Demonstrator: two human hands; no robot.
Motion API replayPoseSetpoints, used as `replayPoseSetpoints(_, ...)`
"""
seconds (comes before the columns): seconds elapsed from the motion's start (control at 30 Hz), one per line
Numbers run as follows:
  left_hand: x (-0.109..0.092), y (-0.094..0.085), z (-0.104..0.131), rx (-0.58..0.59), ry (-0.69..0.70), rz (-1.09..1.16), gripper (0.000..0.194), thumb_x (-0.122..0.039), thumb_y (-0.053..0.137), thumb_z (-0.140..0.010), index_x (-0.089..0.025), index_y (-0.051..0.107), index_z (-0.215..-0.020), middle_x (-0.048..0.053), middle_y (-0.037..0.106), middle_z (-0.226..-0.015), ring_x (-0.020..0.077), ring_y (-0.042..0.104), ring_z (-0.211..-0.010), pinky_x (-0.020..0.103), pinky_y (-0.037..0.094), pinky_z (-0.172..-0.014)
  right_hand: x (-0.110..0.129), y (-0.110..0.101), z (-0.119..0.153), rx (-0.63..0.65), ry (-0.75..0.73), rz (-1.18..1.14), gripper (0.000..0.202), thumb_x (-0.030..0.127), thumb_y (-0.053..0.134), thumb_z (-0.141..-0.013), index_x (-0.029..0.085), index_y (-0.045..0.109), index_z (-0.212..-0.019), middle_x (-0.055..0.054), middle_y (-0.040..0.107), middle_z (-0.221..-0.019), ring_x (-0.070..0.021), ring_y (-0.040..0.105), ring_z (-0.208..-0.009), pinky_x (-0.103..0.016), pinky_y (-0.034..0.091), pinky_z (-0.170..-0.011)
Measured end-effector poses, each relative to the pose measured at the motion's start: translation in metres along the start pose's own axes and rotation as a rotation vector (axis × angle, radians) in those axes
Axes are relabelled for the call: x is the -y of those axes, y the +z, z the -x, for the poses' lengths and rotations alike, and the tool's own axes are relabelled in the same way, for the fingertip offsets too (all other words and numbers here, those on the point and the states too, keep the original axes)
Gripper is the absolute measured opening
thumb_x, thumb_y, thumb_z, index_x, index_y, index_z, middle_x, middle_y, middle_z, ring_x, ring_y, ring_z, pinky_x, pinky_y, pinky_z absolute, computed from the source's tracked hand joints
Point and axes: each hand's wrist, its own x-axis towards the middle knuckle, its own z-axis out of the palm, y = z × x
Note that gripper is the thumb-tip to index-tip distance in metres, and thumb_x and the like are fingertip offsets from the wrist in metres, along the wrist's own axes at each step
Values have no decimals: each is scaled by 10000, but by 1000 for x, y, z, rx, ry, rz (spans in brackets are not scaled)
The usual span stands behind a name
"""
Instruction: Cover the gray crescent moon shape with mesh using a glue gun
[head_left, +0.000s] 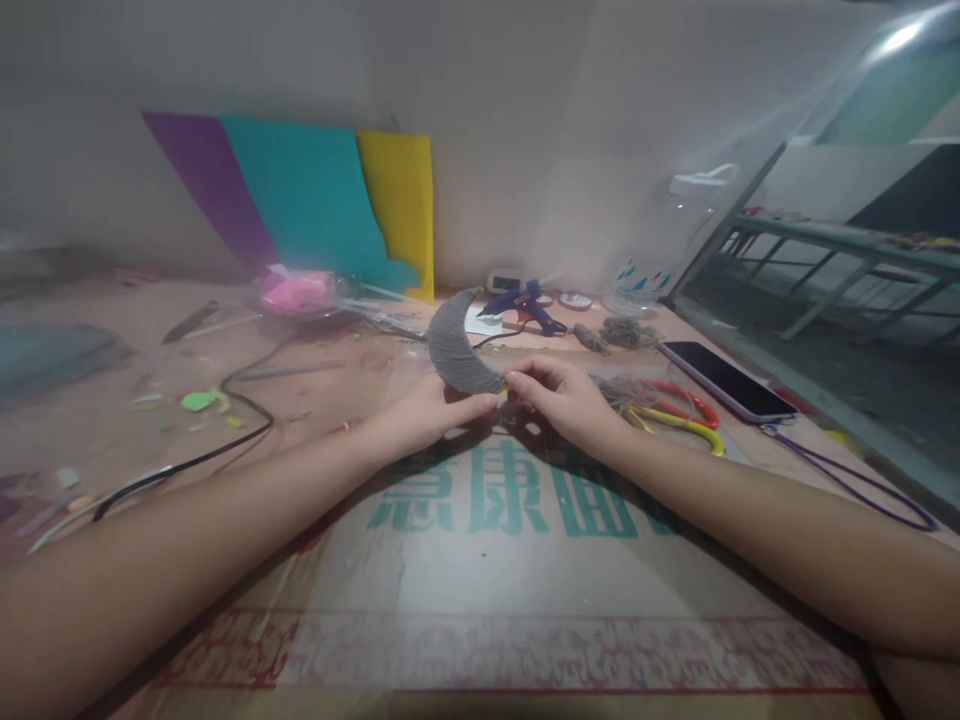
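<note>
A pale sheet [480, 575] with green writing and a red pattern is laid on the table [382, 365]; above it, a grey moon shape [452, 350] is held up in the middle, between the two hands; it is gripped low down by the left hand [424, 410], with the thumb in front and the fingers hidden behind; its lower tip is pinched by the right hand [562, 398], but whether a loose thread is held there too cannot be told; most of the side that is seen is covered in grey thread, so the winding looks nearly done; a bit of yellow is seen at the lower tip, so that end may be left to cover; the back cannot be seen; to the right, red and yellow handles [679, 424] are set down near a phone [724, 381]; farther back, grey yarn [628, 333] is left in small bunches, beside a blue glue gun [529, 305]; against the wall, a big coloured sheet [315, 200] is propped up
</note>
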Motion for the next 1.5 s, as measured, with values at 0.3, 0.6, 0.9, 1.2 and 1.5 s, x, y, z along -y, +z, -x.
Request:
replayPoseSetpoints(0.3, 1, -1, 0, -181, -34, 107, 338, -505, 653, -806, -177, 692, -881, 52, 716, -846, 195, 647, -755, 293, 486, -682, -3, 0, 1, 41, -8, -83, 293, 462, 591, -883, 187, 609, -782, 25, 568, -666, -101, 496, -565, -240, 397, -542)
replayPoseSetpoints(0.6, 16, -2, -6, -263, -102, 308, 319, -458, 712, -774, -169, 681, -906, 44, 699, -821, 157, 623, -712, 266, 472, -655, -12, -4, -9, -93, -14, -281, 428, 579, 517, -897, 182, 638, -1004, -2, 595, -698, -118, 517, -583, -256, 416, -539)
replayPoseSetpoints(0.9, 20, -2, -8, -318, -103, 363, 309, -444, 718, -773, -149, 689, -861, 52, 694, -802, 160, 624, -716, 277, 480, -661, -23, -8, -16, -283, -13, -230, 165, 220, 595, -780, 213, 583, -944, 26, 594, -761, -115, 570, -679, -274, 511, -639)
replayPoseSetpoints(1.2, 16, -2, -7, -314, -100, 396, 289, -431, 714, -779, -147, 677, -810, 36, 682, -777, 140, 607, -689, 262, 470, -659, -24, -7, -17, -234, -25, -226, 174, 228, 624, -748, 215, 548, -904, 39, 573, -784, -114, 586, -659, -291, 515, -640)
replayPoseSetpoints(1.5, 2, -1, -7, -320, -124, 551, 240, -358, 742, -740, -148, 662, -823, 7, 667, -721, 115, 616, -666, 248, 486, -690, -14, -5, -9, -168, -130, -39, 64, 188, 476, -866, 211, 523, -903, 22, 540, -757, -120, 503, -648, -269, 419, -599)
